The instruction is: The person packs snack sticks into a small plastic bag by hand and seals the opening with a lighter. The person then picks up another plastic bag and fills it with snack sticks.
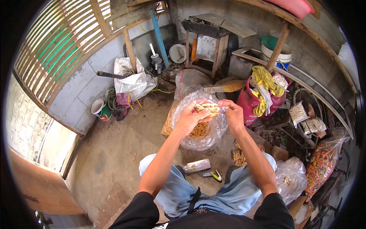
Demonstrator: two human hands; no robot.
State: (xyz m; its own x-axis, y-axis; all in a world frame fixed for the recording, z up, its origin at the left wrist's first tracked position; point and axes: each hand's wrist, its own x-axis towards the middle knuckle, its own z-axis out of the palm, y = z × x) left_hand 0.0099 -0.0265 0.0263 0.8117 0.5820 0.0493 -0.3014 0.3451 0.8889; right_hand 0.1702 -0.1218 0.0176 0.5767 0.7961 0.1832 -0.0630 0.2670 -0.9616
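My left hand (190,117) is closed around a small clear packet (209,108) with yellowish stick-like pieces inside. My right hand (233,113) pinches the packet's right end between thumb and fingers. Both hands are above a large clear plastic bag (217,133), opened wide, with brown stick-shaped snacks (199,129) in it. Between my feet on the floor lie a clear plastic-wrapped pack (197,166) and a green and black stapler (217,176), a small box (207,174) beside it. Several filled packets (239,157) rest by my right knee.
To the right stand a pink sack (249,105) with yellow cloth on top, a crumpled clear bag (291,179) and a bag of colourful snacks (322,166). A white sack (139,84) and a paint bucket (101,109) stand at the left wall.
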